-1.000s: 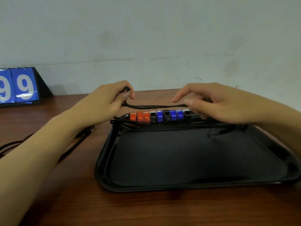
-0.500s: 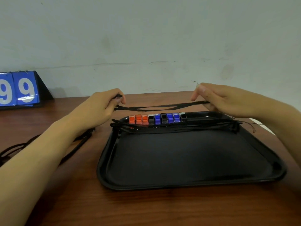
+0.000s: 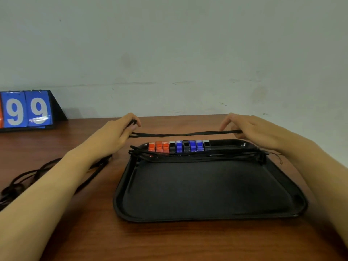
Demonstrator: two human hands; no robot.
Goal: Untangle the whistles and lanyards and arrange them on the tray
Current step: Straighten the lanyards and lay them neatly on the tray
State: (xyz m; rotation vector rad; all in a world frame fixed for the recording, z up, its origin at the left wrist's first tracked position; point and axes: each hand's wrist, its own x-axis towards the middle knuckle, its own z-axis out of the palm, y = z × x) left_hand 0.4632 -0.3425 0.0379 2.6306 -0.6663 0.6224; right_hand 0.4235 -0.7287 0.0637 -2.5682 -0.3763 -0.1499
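A black tray (image 3: 207, 213) lies on the wooden table. Along its far edge stands a row of several whistles (image 3: 178, 146), orange, black and blue, side by side. Their black lanyards (image 3: 197, 156) lie stretched in a bundle in front of the row. Above and behind the row, a black lanyard (image 3: 184, 134) is pulled taut between my hands. My left hand (image 3: 116, 134) pinches its left end, where something small and black shows between the fingers. My right hand (image 3: 250, 129) pinches the right end.
A tangle of black cords (image 3: 20, 181) lies on the table at the left, partly under my left forearm. A blue flip scoreboard (image 3: 26, 109) showing 99 stands at the back left against the wall. Bare wood lies in front of the tray.
My right hand rose off the whistle row and moved right, drawing the lanyard taut. My left hand kept its pinch and held roughly in place.
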